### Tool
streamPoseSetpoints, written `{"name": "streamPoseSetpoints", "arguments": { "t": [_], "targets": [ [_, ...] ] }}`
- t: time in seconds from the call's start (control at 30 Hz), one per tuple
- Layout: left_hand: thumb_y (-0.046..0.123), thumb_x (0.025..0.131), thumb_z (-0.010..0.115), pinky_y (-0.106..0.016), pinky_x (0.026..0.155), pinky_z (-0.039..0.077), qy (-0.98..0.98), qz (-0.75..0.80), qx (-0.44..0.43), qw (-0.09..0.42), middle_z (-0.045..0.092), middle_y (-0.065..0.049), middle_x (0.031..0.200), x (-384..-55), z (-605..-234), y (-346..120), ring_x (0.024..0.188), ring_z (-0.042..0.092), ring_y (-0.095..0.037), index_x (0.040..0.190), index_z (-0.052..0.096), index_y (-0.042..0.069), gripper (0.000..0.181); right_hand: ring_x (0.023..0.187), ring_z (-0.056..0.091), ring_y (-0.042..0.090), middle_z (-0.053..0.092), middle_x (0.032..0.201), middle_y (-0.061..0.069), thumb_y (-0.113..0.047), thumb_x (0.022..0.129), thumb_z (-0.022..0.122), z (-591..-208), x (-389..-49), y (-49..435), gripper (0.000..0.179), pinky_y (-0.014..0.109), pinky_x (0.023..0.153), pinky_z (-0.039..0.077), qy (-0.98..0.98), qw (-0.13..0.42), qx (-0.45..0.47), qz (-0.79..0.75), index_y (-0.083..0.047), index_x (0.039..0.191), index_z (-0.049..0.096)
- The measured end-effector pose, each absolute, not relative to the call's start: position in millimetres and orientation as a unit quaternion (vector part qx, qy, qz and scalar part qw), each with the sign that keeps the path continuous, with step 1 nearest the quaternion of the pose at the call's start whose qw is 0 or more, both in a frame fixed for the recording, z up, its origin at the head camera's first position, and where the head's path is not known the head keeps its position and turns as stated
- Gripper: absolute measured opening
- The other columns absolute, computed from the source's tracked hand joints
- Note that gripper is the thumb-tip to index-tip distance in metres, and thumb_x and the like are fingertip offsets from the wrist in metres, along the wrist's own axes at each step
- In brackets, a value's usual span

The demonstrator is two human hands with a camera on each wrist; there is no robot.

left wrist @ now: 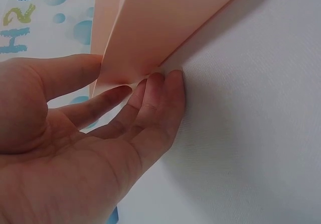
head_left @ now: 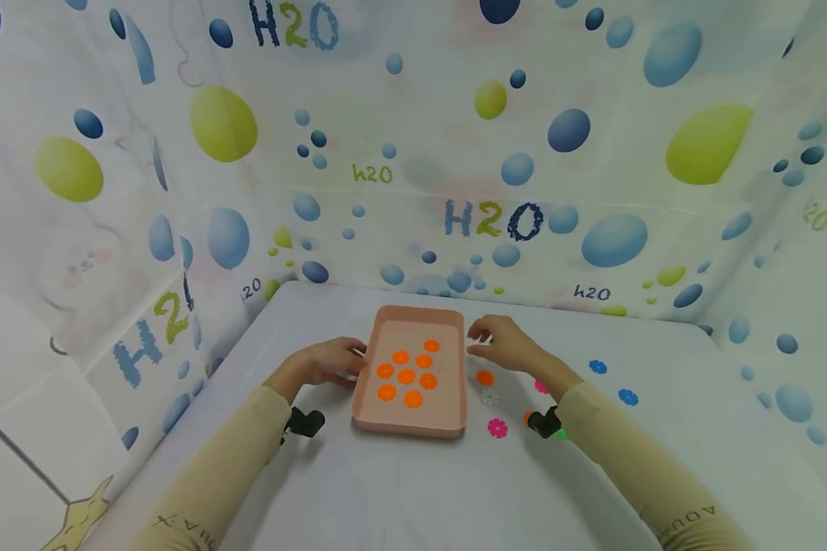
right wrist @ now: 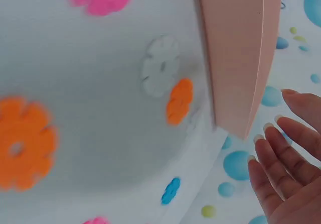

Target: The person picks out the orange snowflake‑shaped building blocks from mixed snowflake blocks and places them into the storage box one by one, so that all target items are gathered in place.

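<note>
A shallow pink tray (head_left: 413, 425) lies on the table with several orange notched plastic discs (head_left: 406, 376) inside. At its left side is my left hand (head_left: 327, 361). In the left wrist view the thumb meets the tray's outer wall (left wrist: 150, 28), and the fingertips (left wrist: 173, 78) are low by its base, loosely bent. My right hand (head_left: 506, 344) hovers just beyond the tray's right rim, its fingers (right wrist: 286, 153) relaxed and apart with nothing between them. Below it on the table are an orange disc (head_left: 485, 378) and a whitish disc (head_left: 489, 396).
Right of the tray lie pink discs (head_left: 498, 428) and blue discs (head_left: 597, 366). Another orange disc (right wrist: 22, 143) and a green one (head_left: 562, 435) are partly covered by the right arm in the head view. A printed curtain (head_left: 413, 153) hangs behind the white table (head_left: 400, 497).
</note>
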State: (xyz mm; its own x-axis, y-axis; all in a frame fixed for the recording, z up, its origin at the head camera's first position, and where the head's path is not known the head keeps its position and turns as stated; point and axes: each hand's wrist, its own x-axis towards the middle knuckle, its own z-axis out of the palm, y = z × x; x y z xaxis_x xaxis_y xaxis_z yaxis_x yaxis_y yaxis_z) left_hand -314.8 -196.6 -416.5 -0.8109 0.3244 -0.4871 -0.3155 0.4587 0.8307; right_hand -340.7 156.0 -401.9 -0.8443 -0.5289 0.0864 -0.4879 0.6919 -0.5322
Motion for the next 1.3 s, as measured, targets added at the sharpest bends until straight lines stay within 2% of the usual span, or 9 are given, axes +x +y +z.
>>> {"name": "streamPoseSetpoints", "arguments": {
  "t": [0.2,0.47,0.6,0.8,0.93,1.3],
  "targets": [
    [0.008,0.1,0.06,-0.05,0.104,0.051,0.794,0.525,0.005,0.306,0.043,-0.026,0.147,-314,-418,-197,0.114,0.059,-0.03,0.149,0.038,-0.005,0.055,0.098,0.062,0.028,0.068,0.107,0.013,-0.015,0.093,0.075,-407,-322,195,0.027,0.04,0.088,0.056,0.926,0.035,-0.262,-0.272,0.002,0.114,0.07],
    [0.009,0.1,0.059,-0.047,0.101,0.053,0.799,0.524,0.013,0.296,0.043,-0.025,0.147,-317,-419,-199,0.112,0.06,-0.029,0.147,0.039,-0.006,0.053,0.092,0.06,0.021,0.067,0.1,0.006,-0.016,0.092,0.077,-413,-298,241,0.026,0.027,0.075,0.056,0.93,0.045,-0.234,-0.278,-0.001,0.113,0.07],
    [0.009,0.1,0.058,-0.048,0.101,0.053,0.799,0.526,0.012,0.293,0.043,-0.026,0.147,-317,-420,-199,0.112,0.06,-0.03,0.148,0.039,-0.005,0.054,0.089,0.059,0.019,0.066,0.095,0.001,-0.018,0.092,0.077,-417,-285,254,0.025,0.024,0.075,0.054,0.93,0.056,-0.231,-0.279,-0.002,0.11,0.071],
    [0.008,0.1,0.058,-0.048,0.102,0.053,0.797,0.527,0.01,0.295,0.044,-0.026,0.145,-315,-421,-197,0.112,0.06,-0.03,0.148,0.039,-0.005,0.053,0.087,0.058,0.017,0.065,0.091,-0.002,-0.021,0.092,0.077,-429,-267,267,0.024,0.023,0.073,0.054,0.92,0.098,-0.239,-0.296,-0.003,0.107,0.071],
    [0.008,0.1,0.059,-0.048,0.101,0.053,0.797,0.526,0.01,0.296,0.045,-0.026,0.145,-314,-421,-196,0.112,0.06,-0.03,0.147,0.039,-0.006,0.053,0.09,0.059,0.017,0.066,0.095,-0.002,-0.021,0.089,0.079,-438,-263,270,0.026,0.021,0.074,0.054,0.911,0.129,-0.244,-0.306,-0.005,0.108,0.072],
    [0.008,0.1,0.059,-0.048,0.102,0.053,0.797,0.527,0.009,0.296,0.046,-0.025,0.145,-314,-421,-196,0.111,0.06,-0.029,0.147,0.04,-0.005,0.053,0.097,0.059,0.02,0.067,0.103,-0.001,-0.021,0.087,0.082,-441,-257,265,0.029,0.025,0.082,0.053,0.903,0.154,-0.244,-0.318,-0.008,0.11,0.07]
  ]
}}
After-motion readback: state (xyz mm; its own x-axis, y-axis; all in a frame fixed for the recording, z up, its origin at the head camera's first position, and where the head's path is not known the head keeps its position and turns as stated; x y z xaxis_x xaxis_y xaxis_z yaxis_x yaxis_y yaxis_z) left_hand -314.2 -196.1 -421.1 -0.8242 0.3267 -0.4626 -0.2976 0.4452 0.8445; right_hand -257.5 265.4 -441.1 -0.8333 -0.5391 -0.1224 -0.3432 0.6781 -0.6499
